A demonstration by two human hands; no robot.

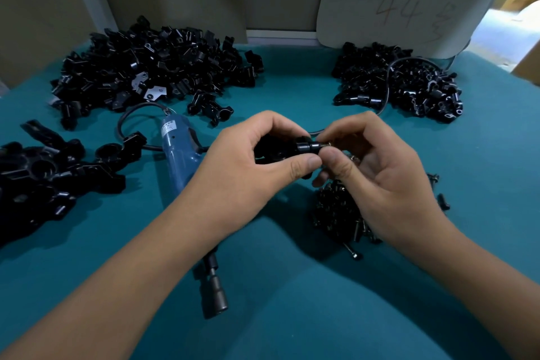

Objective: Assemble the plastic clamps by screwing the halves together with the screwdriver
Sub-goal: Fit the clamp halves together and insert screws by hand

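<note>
My left hand (257, 152) grips a black plastic clamp (304, 148) above the middle of the teal table. My right hand (377, 166) pinches the clamp's right end between thumb and fingers, with a small metal screw (328, 144) at the fingertips. The blue electric screwdriver (178, 152) lies on the table under my left forearm, its black bit end (214, 292) pointing toward me. A pile of black screws (339, 213) sits just under my right hand.
Heaps of black clamp halves lie at the back left (152, 73) and back right (400, 82). Assembled clamps (49, 175) cluster at the left edge. The screwdriver's black cable (131, 117) loops behind it. A grey card marked 44 (403, 0) leans against the wall.
</note>
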